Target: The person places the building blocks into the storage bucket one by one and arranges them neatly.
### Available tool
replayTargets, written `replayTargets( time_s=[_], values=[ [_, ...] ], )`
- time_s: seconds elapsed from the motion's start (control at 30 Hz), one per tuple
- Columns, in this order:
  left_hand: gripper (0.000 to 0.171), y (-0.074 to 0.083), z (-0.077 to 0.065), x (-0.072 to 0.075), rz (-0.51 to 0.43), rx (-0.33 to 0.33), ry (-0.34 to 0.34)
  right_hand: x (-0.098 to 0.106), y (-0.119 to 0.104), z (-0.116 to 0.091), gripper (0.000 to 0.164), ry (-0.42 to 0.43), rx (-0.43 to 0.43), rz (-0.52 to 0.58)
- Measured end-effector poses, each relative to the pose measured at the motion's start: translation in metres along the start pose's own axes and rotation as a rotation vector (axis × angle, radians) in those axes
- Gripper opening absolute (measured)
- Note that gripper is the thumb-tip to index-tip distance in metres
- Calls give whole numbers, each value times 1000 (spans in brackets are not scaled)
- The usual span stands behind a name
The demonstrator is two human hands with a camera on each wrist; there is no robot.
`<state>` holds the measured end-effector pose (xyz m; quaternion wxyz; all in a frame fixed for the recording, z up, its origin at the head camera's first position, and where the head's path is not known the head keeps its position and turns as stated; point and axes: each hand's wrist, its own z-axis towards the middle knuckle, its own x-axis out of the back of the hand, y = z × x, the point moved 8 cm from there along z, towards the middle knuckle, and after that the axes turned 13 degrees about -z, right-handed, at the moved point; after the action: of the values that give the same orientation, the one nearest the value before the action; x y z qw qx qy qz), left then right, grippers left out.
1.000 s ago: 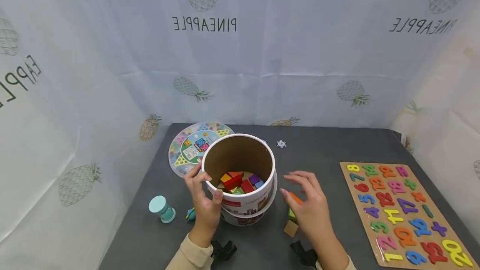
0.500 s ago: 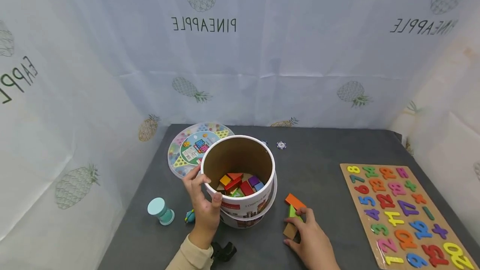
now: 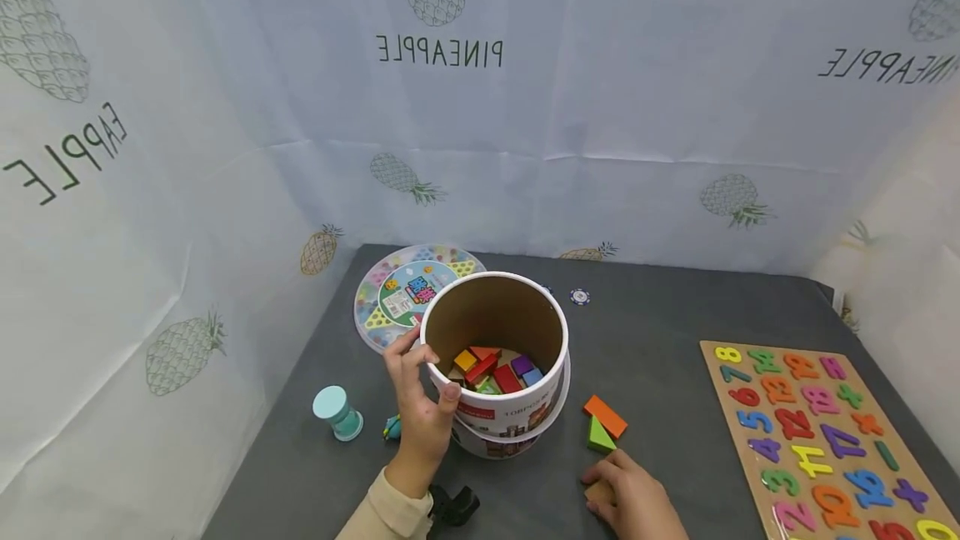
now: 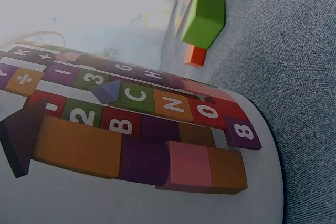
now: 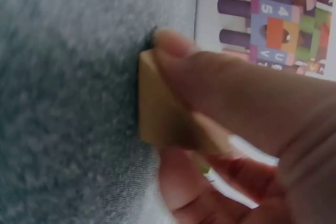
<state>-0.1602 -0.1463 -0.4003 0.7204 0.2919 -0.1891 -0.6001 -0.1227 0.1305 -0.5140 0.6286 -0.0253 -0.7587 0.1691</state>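
My left hand grips the near left rim of a white printed bucket, thumb and fingers on the edge. Several coloured wooden blocks lie at the bottom of it. Between the thumb and fingers of my right hand is a plain wooden block, pinched close to the table surface. Just beyond that hand lie a green triangular block and an orange rectangular block, touching or nearly so. In the left wrist view, the bucket's side with pictured letter blocks fills the lower left.
A number board lies on the right. Behind the bucket is a round game board, with a poker chip to its right. A turquoise hourglass-shaped object and a small blue toy are on the left.
My right hand has come down from beside the bucket to the plain wooden block and drawn it nearer, away from the green one. The left hand keeps its grip; the head view has shifted slightly.
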Motion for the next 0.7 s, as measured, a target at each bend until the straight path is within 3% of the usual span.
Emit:
replayTargets(
  time_s=[0.07, 0.13, 0.27, 0.33, 0.4, 0.53, 0.7],
  values=[
    [50, -1, 1, -1, 5, 4, -5, 7, -1, -1, 22, 24, -12, 59],
    [50, -1, 1, -1, 10, 5, -3, 24, -4, -2, 23, 101, -41, 132],
    [50, -1, -1, 1, 21, -1, 8, 91, -22, -8, 29, 468, 11, 282],
    [51, -1, -1, 1, 24, -1, 11, 128, -36, -13, 31, 658, 87, 372],
    [52, -1, -1, 2, 19, -7, 13, 156, -54, -14, 31, 772, 180, 442],
    [52, 0, -1, 2, 11, -12, 18, 181, -95, 0, 31, 825, 381, 496],
    [51, 0, -2, 1, 15, 1, 10, 172, -122, 24, 22, 815, 499, 373]
  ],
)
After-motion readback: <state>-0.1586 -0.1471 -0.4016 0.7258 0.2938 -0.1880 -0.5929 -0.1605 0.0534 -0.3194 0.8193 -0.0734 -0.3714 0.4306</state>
